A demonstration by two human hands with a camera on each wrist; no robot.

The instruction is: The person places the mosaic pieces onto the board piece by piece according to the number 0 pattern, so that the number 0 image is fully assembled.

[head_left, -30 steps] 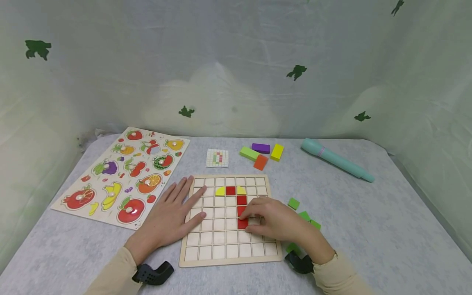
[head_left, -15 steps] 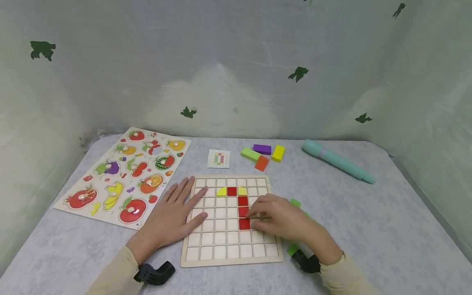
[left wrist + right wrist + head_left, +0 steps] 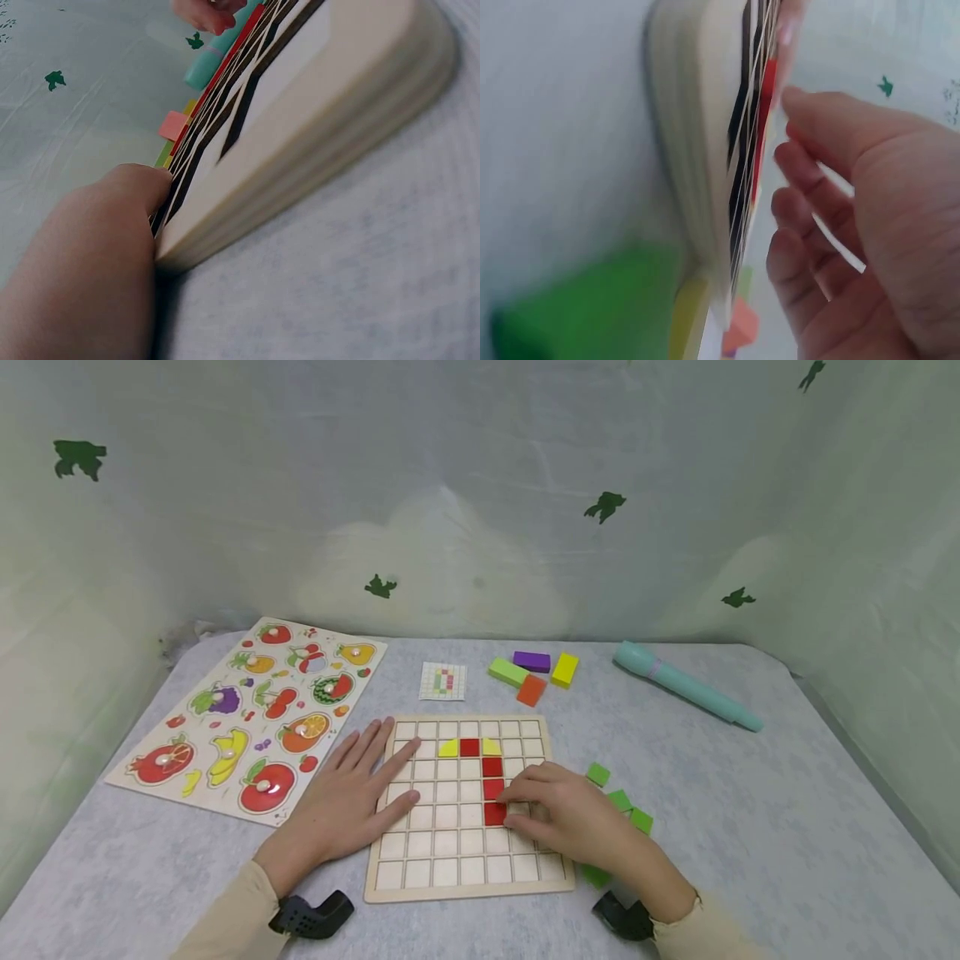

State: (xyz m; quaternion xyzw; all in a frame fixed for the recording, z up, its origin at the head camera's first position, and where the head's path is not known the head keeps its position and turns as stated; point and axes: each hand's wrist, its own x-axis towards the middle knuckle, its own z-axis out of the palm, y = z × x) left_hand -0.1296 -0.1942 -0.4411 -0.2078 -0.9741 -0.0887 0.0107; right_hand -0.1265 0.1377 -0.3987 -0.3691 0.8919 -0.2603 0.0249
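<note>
A wooden grid board (image 3: 471, 891) lies in front of me. On it sit a red square tile (image 3: 469, 747) between two yellow round-edged tiles (image 3: 448, 749), and a column of red tiles (image 3: 492, 789) below at the right. My left hand (image 3: 352, 793) rests flat on the board's left edge, fingers spread. My right hand (image 3: 566, 810) hovers at the right side of the lowest red tile (image 3: 494, 814), fingers loosely bent. In the right wrist view nothing shows between the right thumb and fingers (image 3: 802, 165); whether a fingertip touches the tile is hard to tell.
Several green tiles (image 3: 619, 800) lie right of the board, partly behind the right forearm. Beyond the board are a small pattern card (image 3: 442, 682) and purple, yellow, orange and light green blocks (image 3: 508, 672). A fruit puzzle (image 3: 247, 718) lies left, a teal tube (image 3: 690, 687) right.
My right hand has drawn back slightly to the right from the lowest red tile, which lies in its grid cell. The left hand keeps its place on the board.
</note>
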